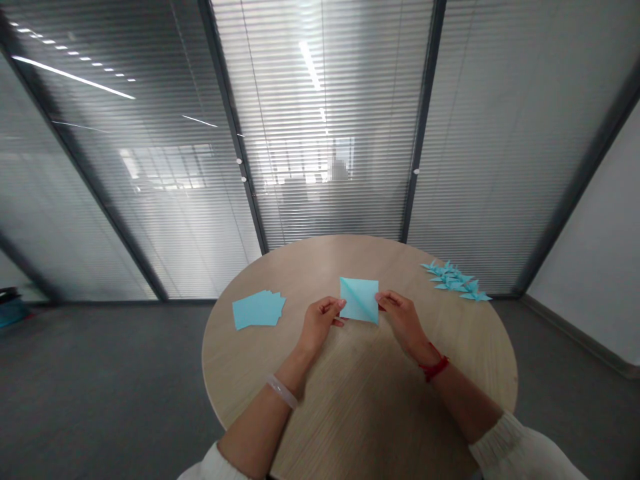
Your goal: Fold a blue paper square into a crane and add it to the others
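Note:
A square sheet of light blue origami paper [356,301] is held up above the table, with a diagonal crease running from its upper left corner to its lower right. My left hand [320,321] pinches its left edge between thumb and fingers. On the opposite edge, my right hand [401,320] grips the paper the same way. To the left lies a loose, slightly fanned stack of blue paper sheets [259,310]. Several folded blue paper cranes [455,280] sit in a cluster at the right.
The round wooden table [360,413] has its far edge close to a glass partition with blinds [330,200]. Grey floor [125,387] surrounds it, and a white wall [595,267] stands at the right. A dark blue object [13,308] is partly visible at far left.

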### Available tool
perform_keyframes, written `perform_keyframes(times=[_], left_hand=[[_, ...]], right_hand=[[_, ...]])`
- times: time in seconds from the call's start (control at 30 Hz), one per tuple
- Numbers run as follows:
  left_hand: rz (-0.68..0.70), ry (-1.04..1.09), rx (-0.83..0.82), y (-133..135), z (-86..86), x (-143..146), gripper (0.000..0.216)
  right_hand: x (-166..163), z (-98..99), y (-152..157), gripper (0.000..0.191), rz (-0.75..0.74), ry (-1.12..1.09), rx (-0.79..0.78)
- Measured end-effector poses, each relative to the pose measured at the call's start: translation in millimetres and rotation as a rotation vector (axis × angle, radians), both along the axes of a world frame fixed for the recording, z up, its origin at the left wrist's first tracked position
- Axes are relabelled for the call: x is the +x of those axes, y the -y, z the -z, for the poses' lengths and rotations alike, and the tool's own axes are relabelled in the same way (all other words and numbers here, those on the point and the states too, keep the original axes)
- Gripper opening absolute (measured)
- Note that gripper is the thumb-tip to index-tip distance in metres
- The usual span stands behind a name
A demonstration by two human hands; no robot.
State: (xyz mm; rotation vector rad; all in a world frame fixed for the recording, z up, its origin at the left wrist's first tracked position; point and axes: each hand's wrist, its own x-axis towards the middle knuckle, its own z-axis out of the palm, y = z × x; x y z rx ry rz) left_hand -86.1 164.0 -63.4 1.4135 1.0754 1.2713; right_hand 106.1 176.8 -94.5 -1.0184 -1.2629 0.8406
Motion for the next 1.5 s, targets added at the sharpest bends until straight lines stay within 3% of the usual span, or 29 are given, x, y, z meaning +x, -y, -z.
perform_keyframes(times=[0.5, 0.9, 1.13, 1.33, 1.5], left_hand=[[-0.072, -0.263, 0.113, -6, 10.2, -4, 0.035], [-0.056, -0.263, 0.108, -6, 12.9, -2, 0.035], [-0.021, -0.180, 0.073, -4, 9.2, -2, 0.035], [0.135, 0.088, -0.060, -4, 7.0, 1, 0.052], [0.255, 0.272, -0.167, 0, 9.0, 2, 0.049]], right_hand=[[4, 1.5, -2, 0.032, 0.134, -0.063, -0.002], [6, 3.8, -5, 0.033, 0.174, 0.002, 0.011], [4, -2.5, 0, 0.037, 0.125, -0.037, -0.021], [-1, -4.8, 3, 0.034, 0.006, -0.022, -0.049], [-4, -3.6, 5, 0.036, -0.106, 0.027, -0.056]])
